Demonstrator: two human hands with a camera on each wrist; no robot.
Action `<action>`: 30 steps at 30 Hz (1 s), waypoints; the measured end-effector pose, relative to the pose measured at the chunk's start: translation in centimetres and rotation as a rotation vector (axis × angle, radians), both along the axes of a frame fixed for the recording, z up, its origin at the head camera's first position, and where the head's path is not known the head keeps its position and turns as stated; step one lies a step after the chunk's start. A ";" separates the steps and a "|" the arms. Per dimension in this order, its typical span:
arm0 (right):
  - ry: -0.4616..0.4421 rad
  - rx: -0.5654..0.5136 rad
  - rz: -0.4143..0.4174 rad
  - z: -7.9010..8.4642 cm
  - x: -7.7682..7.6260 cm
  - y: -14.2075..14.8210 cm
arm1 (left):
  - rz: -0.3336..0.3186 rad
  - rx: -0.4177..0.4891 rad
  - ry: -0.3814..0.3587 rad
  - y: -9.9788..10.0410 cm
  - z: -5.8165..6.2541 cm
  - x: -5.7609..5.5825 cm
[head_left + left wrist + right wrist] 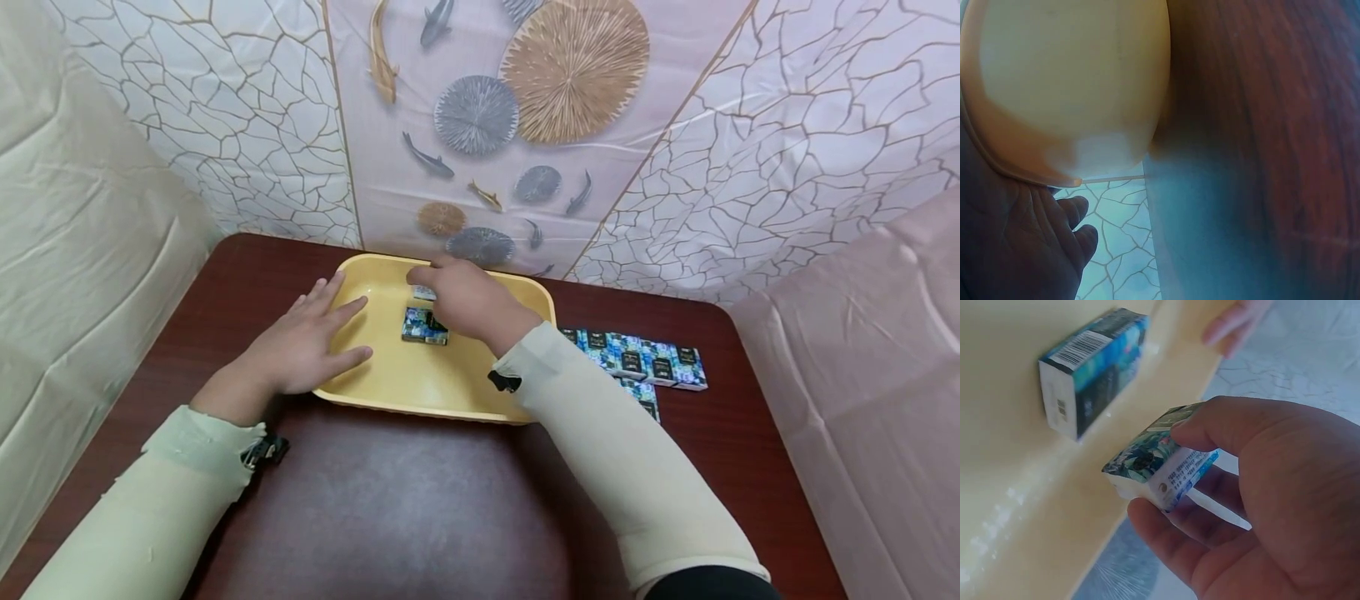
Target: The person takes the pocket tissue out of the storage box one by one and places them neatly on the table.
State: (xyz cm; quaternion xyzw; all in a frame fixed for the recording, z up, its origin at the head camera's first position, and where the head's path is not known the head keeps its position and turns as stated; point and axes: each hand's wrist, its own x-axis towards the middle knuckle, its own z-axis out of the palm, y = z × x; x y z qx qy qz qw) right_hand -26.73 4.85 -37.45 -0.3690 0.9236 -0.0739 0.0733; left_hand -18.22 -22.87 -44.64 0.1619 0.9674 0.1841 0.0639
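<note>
A shallow yellow tray (427, 383) sits on the dark table. My left hand (296, 346) rests at its left rim with fingers spread; in the left wrist view the tray hides part of that hand (1029, 237). Over the tray's far side, my right hand (476, 302) pinches a small printed box (1160, 453) between thumb and fingers. Most of this box is covered by the hand in the head view. Another small blue floral box (420, 327) lies inside the tray, close to the held one; its barcode side shows in the right wrist view.
Several matching small boxes (637, 358) stand in rows on the table (720, 442) just right of the tray, partly behind the right forearm. A patterned cloth (480, 125) hangs behind the table's far edge. Plain drapes flank both sides.
</note>
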 end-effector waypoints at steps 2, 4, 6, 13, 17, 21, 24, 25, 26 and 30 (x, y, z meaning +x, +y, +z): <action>0.018 -0.017 0.013 0.5 0.5 0.7 | 0.001 0.001 -0.002 0.0 0.0 0.0; 0.039 -0.036 0.025 0.9 1.0 1.6 | 0.001 0.001 -0.005 0.0 -0.1 0.1; 0.063 -0.055 0.035 1.1 1.5 2.6 | 0.001 0.001 -0.007 0.0 -0.2 0.1; 0.147 -0.108 0.036 1.6 2.9 6.4 | -0.003 -0.002 -0.007 0.0 -0.2 0.2; 0.179 -0.132 0.007 2.0 3.8 8.5 | -0.002 -0.007 -0.011 0.1 -0.1 0.2; 0.183 -0.134 -0.066 2.4 4.8 10.5 | -0.005 -0.013 -0.018 0.1 0.0 0.2; 0.165 -0.127 -0.128 2.6 5.6 12.1 | -0.007 -0.014 -0.022 0.1 0.1 0.3; 0.161 -0.127 -0.144 2.6 5.8 12.6 | -0.007 -0.013 -0.024 0.1 0.1 0.3; 0.153 -0.128 -0.161 2.5 6.0 13.1 | -0.007 -0.012 -0.026 0.1 0.1 0.3; 0.148 -0.150 -0.210 2.3 6.8 15.1 | -0.003 -0.014 -0.034 0.1 0.3 0.4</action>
